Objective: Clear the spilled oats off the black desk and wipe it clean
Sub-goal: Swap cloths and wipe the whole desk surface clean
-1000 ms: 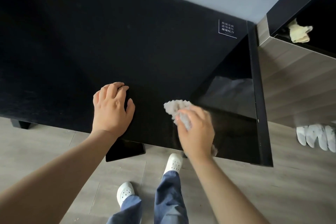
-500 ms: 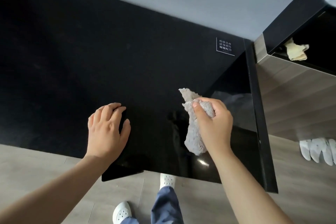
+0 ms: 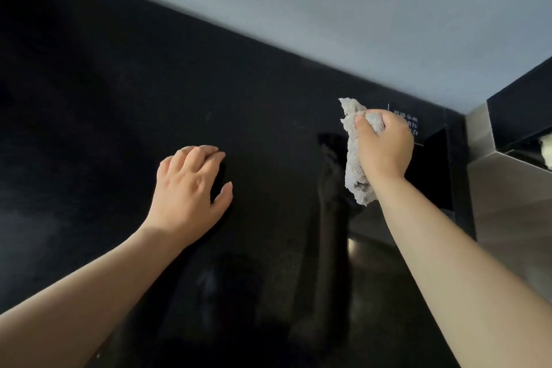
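head view: one black desk [image 3: 119,98] fills the scene, two hands on it. the left hand [image 3: 191,191] rests near the middle, fingers together, thumb spread. the right hand [image 3: 383,146], far right, has its fingers clamped on one grey cloth [image 3: 354,164], beside one white-lettered label [image 3: 413,125].

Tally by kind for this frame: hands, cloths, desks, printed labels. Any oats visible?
Hands: 2, left hand resting on the desk, right hand gripping the cloth
Cloths: 1, grey cloth
Desks: 1, black desk
Labels: 1, printed label at the far right corner
Spilled oats: 0 visible
Total: 5
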`<move>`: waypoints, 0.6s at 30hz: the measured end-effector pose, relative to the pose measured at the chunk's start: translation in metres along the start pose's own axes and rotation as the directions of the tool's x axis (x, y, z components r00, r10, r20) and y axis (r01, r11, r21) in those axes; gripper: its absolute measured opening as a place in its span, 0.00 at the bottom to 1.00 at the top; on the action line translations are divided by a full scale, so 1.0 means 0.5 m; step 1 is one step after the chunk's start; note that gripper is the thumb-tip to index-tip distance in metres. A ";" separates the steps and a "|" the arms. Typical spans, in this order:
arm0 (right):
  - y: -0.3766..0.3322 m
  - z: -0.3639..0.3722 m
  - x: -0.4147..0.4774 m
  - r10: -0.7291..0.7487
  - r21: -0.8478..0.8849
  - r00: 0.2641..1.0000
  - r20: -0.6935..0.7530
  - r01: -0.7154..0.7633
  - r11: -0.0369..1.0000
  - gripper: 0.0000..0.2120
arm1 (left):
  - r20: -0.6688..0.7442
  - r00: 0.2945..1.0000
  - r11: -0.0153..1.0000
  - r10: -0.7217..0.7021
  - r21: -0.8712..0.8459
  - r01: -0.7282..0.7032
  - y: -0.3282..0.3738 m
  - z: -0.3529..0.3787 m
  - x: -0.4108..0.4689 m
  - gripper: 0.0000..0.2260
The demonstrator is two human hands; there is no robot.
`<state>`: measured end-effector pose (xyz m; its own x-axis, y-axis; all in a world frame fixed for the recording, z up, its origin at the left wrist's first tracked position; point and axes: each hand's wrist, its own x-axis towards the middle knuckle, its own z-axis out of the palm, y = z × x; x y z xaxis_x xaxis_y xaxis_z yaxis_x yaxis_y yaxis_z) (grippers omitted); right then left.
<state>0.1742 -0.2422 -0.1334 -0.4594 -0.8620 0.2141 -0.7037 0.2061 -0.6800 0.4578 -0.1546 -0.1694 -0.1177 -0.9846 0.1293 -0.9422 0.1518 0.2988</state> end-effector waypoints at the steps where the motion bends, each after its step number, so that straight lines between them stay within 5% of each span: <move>1: 0.003 0.010 0.032 -0.002 -0.031 1.000 -0.007 0.001 1.000 0.09 | 0.018 1.000 1.000 -0.013 0.010 0.013 0.003 0.006 0.017 0.25; 11: 0.059 0.128 0.276 0.076 -0.207 0.997 -0.012 -0.077 0.975 0.15 | 0.008 0.997 0.996 -0.082 -0.027 0.082 0.014 0.023 0.044 0.23; 18: 0.002 0.206 0.250 -0.147 -0.264 0.985 0.089 0.166 0.950 0.10 | 0.032 0.996 0.996 -0.086 -0.035 0.087 0.015 0.025 0.051 0.23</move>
<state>0.1719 -0.3975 -0.1792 -0.3008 -0.9207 0.2485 -0.8880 0.1754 -0.4250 0.4439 -0.1796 -0.1755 -0.0460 -0.9963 0.0723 -0.9374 0.0681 0.3414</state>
